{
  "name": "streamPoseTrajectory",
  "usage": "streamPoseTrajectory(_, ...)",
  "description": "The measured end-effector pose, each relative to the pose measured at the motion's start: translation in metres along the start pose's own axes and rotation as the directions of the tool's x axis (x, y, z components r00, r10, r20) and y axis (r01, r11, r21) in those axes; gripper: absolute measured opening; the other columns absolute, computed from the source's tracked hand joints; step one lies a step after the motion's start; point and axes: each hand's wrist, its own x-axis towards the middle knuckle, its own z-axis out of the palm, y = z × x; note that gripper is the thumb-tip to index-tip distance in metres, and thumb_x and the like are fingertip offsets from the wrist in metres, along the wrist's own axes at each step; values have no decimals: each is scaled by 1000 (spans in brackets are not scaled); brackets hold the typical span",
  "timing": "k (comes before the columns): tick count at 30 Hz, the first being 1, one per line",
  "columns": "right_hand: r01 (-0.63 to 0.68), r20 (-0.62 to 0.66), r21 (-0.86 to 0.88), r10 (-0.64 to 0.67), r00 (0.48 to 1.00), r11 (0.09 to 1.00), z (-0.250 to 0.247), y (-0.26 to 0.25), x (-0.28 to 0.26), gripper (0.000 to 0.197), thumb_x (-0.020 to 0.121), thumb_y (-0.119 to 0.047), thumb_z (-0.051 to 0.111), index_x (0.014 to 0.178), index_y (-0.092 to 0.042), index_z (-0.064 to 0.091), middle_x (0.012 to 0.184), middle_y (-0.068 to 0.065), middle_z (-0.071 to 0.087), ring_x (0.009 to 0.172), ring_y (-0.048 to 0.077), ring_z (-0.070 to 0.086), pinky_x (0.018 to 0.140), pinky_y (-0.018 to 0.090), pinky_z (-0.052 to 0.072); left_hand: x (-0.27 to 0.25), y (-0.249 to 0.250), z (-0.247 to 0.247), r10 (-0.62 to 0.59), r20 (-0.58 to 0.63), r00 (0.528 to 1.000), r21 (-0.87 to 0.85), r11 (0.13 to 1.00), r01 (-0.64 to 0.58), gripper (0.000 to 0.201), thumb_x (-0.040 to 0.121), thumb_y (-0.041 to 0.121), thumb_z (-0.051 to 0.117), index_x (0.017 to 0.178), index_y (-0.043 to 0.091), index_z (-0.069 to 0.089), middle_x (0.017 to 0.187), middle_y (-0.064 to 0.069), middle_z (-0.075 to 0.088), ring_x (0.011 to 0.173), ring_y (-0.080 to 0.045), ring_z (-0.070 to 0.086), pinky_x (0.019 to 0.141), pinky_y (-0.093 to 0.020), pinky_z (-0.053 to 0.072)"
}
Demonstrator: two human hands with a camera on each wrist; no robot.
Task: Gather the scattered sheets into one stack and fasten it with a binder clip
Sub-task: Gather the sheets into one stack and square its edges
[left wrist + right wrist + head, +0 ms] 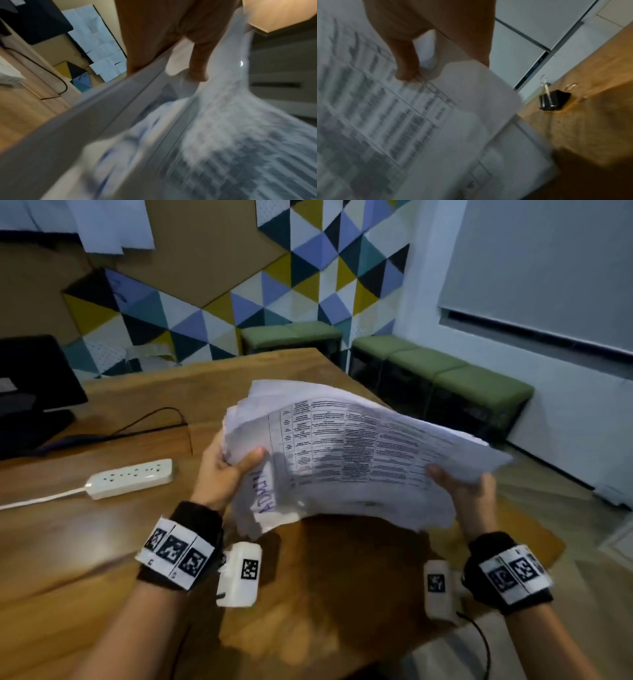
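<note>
Now your left hand (219, 470) and right hand (469, 491) grip the stack (356, 460) by its ends; the binder clip (553, 100) lies on the table (590, 121) beyond your right fingers (406, 65).

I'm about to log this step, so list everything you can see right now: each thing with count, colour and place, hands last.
sheets: one loose, uneven stack, white with printed tables and blue handwriting, held above the table
binder clip: one, black with silver handles, on the table near its edge, seen only in the right wrist view
table: one, brown wood, under the hands
power strip: one, white, on the table to the left
monitor: one, black, far left on the table
cable: one, black, beside the monitor
benches: several, green cushions, along the walls
left hand: grips the stack's left edge
right hand: grips the stack's right edge
</note>
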Motion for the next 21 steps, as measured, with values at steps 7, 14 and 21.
streamPoseTrajectory(7, 10, 40, 95, -14, 999, 995, 0, -15, 11, 54, 68, -17, 75, 116, -2, 54, 85, -11, 73, 74, -3, 68, 65, 14, 53, -5, 10, 20, 70, -228, 971, 13, 998, -69, 50, 75, -2, 68, 114, 14, 41, 120, -12, 57, 108, -21, 56, 95, -36, 46)
streamPoseTrajectory(14, -15, -17, 133, 18, 1000, 991, 3, -4, 20, 47, 76, -9, 72, 119, 1, 57, 96, -1, 67, 80, 4, 69, 76, 23, 56, -11, 19, 20, 92, -313, 945, -3, 995, -98, 20, 75, 3, 70, 79, 21, 62, 75, 9, 68, 75, -11, 60, 77, -28, 50)
streamPoseTrajectory(21, -157, 177, 142, 131, 975, 977, 5, 19, 28, 93, 20, -48, 91, 104, -17, 65, 105, 2, 70, 95, 18, 68, 83, 33, 52, 4, 30, 26, 229, -276, 933, 103, 973, -209, 9, 83, 12, 64, 75, 15, 62, 52, 20, 63, 56, 10, 55, 61, -4, 42)
